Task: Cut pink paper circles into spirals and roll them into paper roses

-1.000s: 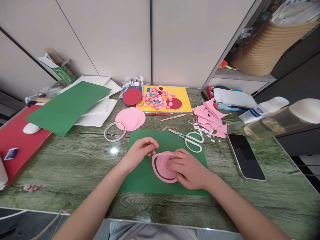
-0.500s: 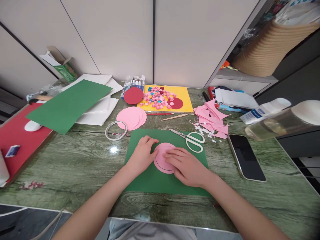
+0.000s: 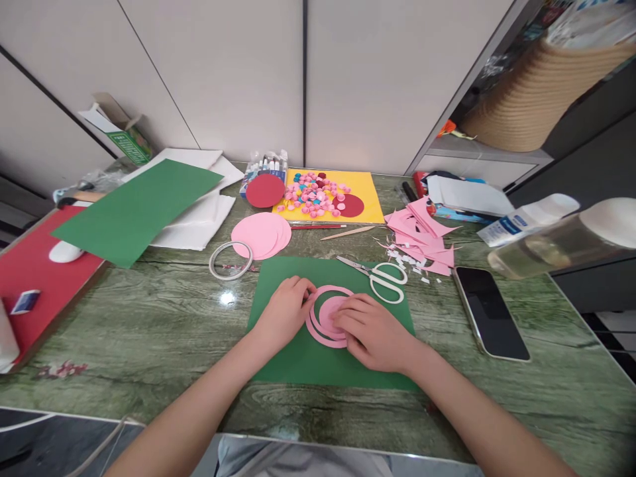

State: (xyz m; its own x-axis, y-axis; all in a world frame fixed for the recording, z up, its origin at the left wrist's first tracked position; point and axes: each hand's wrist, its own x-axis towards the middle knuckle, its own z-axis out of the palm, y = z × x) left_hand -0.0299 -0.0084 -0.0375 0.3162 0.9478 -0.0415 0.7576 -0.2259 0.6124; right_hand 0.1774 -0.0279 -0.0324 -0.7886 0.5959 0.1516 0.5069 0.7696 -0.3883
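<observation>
A pink paper disc cut into a spiral (image 3: 325,318) lies on a green sheet (image 3: 298,358) in front of me. My left hand (image 3: 283,311) rests at the spiral's left edge, its fingertips pinched on the outer strip. My right hand (image 3: 372,331) lies flat over the spiral's right part, fingers pressing on its centre. The outer rings stand apart from the centre, with green showing between them.
White scissors (image 3: 382,278) lie just beyond the spiral. A tape roll (image 3: 230,260), pink discs (image 3: 258,235), pink scraps (image 3: 422,235), a phone (image 3: 489,311), a clear bottle (image 3: 566,242), a yellow sheet with small paper rounds (image 3: 368,199) and a large green sheet (image 3: 129,209) surround it.
The spiral closed into a flat disc half a second ago and now its rings are spread apart again. Both hands stayed on it, the left shifting slightly.
</observation>
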